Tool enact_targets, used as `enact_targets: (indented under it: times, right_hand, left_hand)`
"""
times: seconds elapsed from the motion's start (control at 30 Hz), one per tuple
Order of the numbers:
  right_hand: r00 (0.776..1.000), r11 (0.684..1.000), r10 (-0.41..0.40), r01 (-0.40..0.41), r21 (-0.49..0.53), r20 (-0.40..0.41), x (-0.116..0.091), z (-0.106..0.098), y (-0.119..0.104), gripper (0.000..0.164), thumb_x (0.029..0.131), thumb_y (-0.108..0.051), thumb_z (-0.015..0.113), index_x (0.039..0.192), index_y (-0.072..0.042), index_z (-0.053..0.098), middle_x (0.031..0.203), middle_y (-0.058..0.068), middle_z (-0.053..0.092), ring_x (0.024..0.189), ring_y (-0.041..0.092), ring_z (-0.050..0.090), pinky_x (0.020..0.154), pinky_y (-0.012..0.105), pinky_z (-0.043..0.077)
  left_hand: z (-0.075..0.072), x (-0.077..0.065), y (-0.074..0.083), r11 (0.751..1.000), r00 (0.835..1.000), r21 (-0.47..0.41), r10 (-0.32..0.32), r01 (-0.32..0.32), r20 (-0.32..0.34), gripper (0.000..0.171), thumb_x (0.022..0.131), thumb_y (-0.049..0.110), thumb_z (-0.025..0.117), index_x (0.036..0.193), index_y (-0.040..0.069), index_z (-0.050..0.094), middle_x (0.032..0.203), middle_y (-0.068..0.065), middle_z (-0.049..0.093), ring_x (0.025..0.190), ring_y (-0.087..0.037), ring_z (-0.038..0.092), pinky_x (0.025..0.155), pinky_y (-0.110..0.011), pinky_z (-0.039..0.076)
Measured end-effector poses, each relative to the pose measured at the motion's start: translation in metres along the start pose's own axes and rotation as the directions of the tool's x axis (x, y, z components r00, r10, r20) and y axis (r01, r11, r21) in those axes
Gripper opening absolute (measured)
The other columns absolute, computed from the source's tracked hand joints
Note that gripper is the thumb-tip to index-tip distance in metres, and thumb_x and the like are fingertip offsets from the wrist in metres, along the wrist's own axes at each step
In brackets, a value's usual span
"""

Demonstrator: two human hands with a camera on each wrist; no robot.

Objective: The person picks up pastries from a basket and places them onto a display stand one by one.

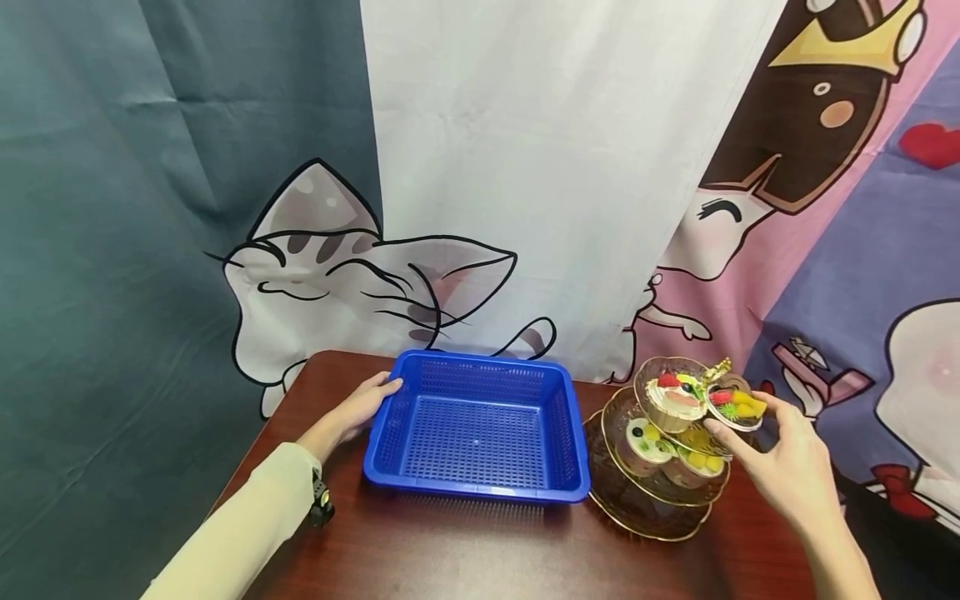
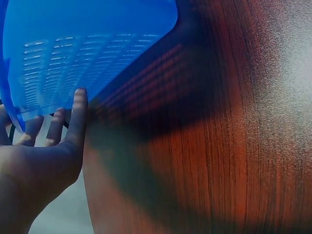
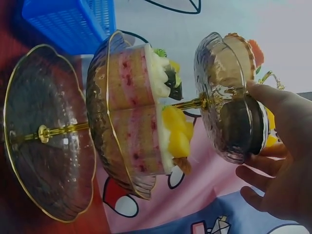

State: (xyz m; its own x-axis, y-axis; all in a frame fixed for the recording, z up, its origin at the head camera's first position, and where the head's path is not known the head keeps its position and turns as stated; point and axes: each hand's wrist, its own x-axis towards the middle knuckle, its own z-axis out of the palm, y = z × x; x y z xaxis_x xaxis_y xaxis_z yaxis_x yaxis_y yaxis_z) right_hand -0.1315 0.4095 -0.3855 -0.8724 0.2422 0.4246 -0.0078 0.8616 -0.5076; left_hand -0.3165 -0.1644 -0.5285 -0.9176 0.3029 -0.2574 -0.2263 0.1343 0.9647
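Note:
My left hand [image 1: 360,408] grips the left rim of a blue plastic basket [image 1: 476,493], thumb over the edge and fingers against the outer wall [image 2: 63,73]. Nothing lies inside the basket. To its right stands a three-tier glass stand [image 1: 648,512] with gold edges. On the top tier my right hand [image 1: 791,458] pinches a fruit-topped dessert cup [image 1: 738,407] between thumb and fingers; the cup's dark side [image 3: 247,124] shows in the right wrist view. Beside it sits a cream tart [image 1: 673,404] with berries. Whether the cup touches the tier cannot be told.
Two layered dessert cups [image 3: 131,78] with fruit stand on the middle tier. A gold ornament [image 1: 717,371] rises from the stand's top. Everything rests on a reddish-brown wooden table [image 1: 480,554]. Behind it hangs a cartoon-printed curtain [image 1: 555,167].

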Motion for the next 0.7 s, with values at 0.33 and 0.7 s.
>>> enact_targets:
  times: [0.33,0.7]
  right_hand:
    - [0.99,0.996,-0.077,0.081,0.031,-0.116,0.001,-0.015,-0.021,0.086,0.085,-0.03,0.091,0.153,0.0,0.049,0.143,0.029,0.053,0.134,0.054,0.047,0.12,0.064,0.029]
    - [0.872,0.89,-0.422,0.451,0.071,-0.248,0.009,-0.004,-0.104,0.098,0.078,-0.05,0.092,0.154,-0.006,0.05,0.148,0.025,0.055,0.134,0.049,0.047,0.117,0.061,0.034]
  left_hand:
    - [0.012,-0.002,0.033,0.938,0.984,0.347,0.075,-0.015,-0.161,0.062,0.111,0.035,0.054,0.159,-0.001,0.036,0.155,-0.03,0.047,0.137,-0.046,0.053,0.11,-0.059,0.046]
    - [0.055,-0.03,0.126,0.493,0.912,0.809,0.391,-0.32,0.123,0.068,0.105,0.043,0.063,0.16,0.007,0.044,0.161,-0.02,0.045,0.148,-0.042,0.043,0.118,-0.062,0.036]
